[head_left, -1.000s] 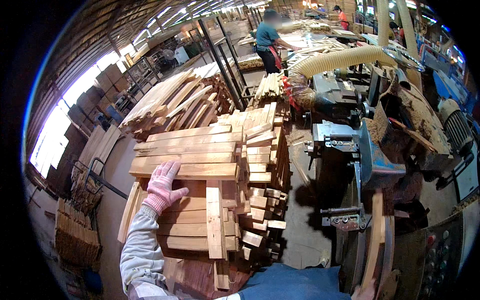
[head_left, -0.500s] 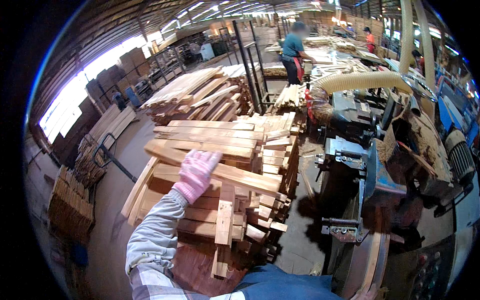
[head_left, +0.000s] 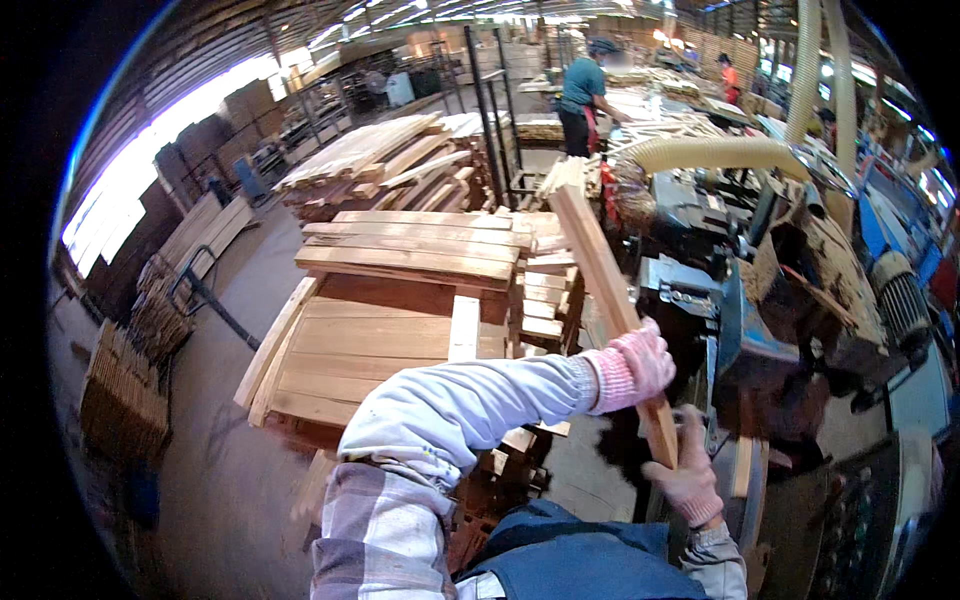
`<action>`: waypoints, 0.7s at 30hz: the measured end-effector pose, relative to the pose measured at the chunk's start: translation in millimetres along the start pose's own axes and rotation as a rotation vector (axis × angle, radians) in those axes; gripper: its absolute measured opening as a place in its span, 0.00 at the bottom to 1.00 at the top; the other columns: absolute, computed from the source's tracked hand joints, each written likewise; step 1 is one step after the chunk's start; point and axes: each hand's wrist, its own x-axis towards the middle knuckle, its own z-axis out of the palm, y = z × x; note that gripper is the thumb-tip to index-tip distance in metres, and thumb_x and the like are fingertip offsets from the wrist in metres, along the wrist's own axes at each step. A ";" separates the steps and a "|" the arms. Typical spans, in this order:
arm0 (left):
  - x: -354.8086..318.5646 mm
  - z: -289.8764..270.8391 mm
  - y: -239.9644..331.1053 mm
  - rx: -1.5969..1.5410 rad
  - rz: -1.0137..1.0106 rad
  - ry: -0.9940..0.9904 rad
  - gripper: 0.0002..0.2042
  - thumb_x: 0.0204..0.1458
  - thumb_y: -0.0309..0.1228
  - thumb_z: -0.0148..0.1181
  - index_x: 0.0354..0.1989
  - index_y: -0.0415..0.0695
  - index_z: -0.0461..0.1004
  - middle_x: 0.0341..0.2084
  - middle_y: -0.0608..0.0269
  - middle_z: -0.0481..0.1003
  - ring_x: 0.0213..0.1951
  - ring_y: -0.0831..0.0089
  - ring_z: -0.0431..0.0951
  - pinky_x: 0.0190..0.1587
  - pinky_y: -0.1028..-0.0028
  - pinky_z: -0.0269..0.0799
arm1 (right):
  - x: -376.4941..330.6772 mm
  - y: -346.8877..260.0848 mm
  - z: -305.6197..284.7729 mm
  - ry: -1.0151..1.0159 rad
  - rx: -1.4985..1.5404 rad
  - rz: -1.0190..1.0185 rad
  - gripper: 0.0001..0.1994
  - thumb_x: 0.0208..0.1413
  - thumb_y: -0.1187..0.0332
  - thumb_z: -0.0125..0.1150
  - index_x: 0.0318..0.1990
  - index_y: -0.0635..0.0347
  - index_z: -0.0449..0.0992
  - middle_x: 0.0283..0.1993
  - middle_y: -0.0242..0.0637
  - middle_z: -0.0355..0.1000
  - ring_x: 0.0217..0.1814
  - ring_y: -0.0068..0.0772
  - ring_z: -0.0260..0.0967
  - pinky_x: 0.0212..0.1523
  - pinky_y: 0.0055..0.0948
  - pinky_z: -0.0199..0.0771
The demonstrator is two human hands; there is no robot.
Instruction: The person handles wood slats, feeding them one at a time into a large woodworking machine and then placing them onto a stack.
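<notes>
A long, squared wooden board slants over the gap between the lumber stack and the machine, its far end raised toward the back. My left hand, in a pink-and-white knit glove, is closed around the board below its middle, the arm reaching across my front. At the near end, my right hand has its thumb and fingers on either side of the wood, gripping it. Left of the board lies a stack of boards, with a loose row of planks on top and uneven ends along its right side.
A woodworking machine with a blue metal guard and a ribbed dust hose stands at right. Further lumber piles fill the back left. A pallet-truck handle rises at left. A co-worker stands behind at a table.
My left hand has lifted the board off the stack and swung it right, turning it from crosswise to pointing away. My right hand has come up from the lower edge onto its near end.
</notes>
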 end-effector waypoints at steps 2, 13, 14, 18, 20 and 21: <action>3.4 -13.9 8.5 0.017 0.077 0.346 0.15 0.59 0.35 0.60 0.52 0.45 0.76 0.44 0.60 0.80 0.48 0.60 0.80 0.55 0.51 0.71 | -12.0 -0.6 17.7 0.017 0.189 0.126 0.52 0.49 0.74 0.74 0.81 0.61 0.49 0.74 0.48 0.67 0.72 0.35 0.67 0.69 0.31 0.68; -409.5 20.4 -104.6 -0.294 -1.289 0.090 0.30 0.57 0.35 0.61 0.71 0.54 0.68 0.52 0.50 0.78 0.53 0.49 0.79 0.57 0.48 0.75 | -367.3 120.5 -21.2 0.056 -0.610 1.149 0.45 0.48 0.58 0.74 0.74 0.60 0.62 0.58 0.60 0.73 0.58 0.58 0.71 0.59 0.53 0.69; -439.1 26.8 -107.3 -0.333 -1.447 0.002 0.31 0.56 0.36 0.62 0.71 0.55 0.68 0.52 0.50 0.78 0.54 0.49 0.79 0.56 0.48 0.76 | -389.6 118.9 -16.8 0.136 -0.697 1.096 0.44 0.50 0.56 0.72 0.73 0.61 0.62 0.58 0.57 0.73 0.58 0.57 0.71 0.58 0.53 0.69; -477.0 55.8 -114.0 -0.262 -1.467 -0.250 0.33 0.55 0.38 0.63 0.72 0.55 0.67 0.54 0.50 0.77 0.56 0.49 0.77 0.58 0.50 0.74 | -394.1 130.5 -2.8 0.336 -1.116 0.806 0.40 0.56 0.51 0.65 0.73 0.62 0.62 0.59 0.52 0.72 0.58 0.54 0.71 0.57 0.50 0.71; -459.2 69.0 -118.4 -0.197 -1.373 -0.327 0.33 0.54 0.39 0.63 0.72 0.54 0.67 0.55 0.50 0.77 0.57 0.49 0.76 0.59 0.50 0.73 | -359.2 153.2 -18.0 0.388 -1.034 0.772 0.39 0.59 0.50 0.63 0.74 0.57 0.62 0.60 0.51 0.72 0.60 0.53 0.69 0.57 0.52 0.70; -440.5 74.1 -124.0 -0.159 -1.334 -0.350 0.33 0.54 0.40 0.62 0.72 0.54 0.67 0.56 0.50 0.76 0.58 0.49 0.76 0.60 0.51 0.72 | -327.6 156.4 -31.6 0.320 -0.860 0.887 0.38 0.59 0.50 0.63 0.74 0.56 0.63 0.61 0.51 0.72 0.62 0.53 0.68 0.57 0.52 0.71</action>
